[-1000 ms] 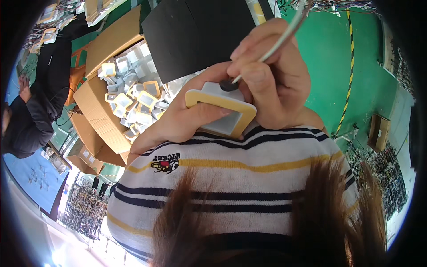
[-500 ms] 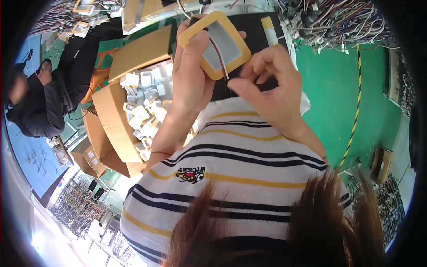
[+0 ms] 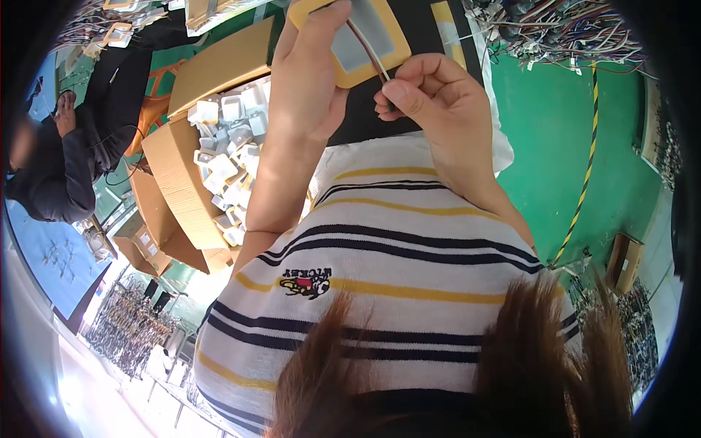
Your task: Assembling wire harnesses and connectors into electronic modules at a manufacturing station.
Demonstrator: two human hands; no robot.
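Note:
My left hand (image 3: 307, 80) grips a flat square panel (image 3: 349, 55) with a yellow frame and a grey middle, its thumb lying across the face. The panel's far edge is cut off by the top of the view. A thin brown-and-white wire (image 3: 371, 53) runs over the grey face and past the near edge. Its end is pinched between the thumb and fingers of my right hand (image 3: 449, 106), just beside the panel's near right corner. The wire's tip is hidden by the fingers.
An open cardboard box (image 3: 179, 168) full of yellow-and-white pieces (image 3: 223, 171) stands to my left. Beyond it sits a person in dark clothes (image 3: 55, 175). A strip with a yellow edge (image 3: 447, 36) lies on the black surface (image 3: 418, 33). Wire bundles (image 3: 555, 33) fill the far right.
My right hand has closed on the wire's loose end, which it was beside before. The panel and my left hand have shifted farther away, toward the top of the view.

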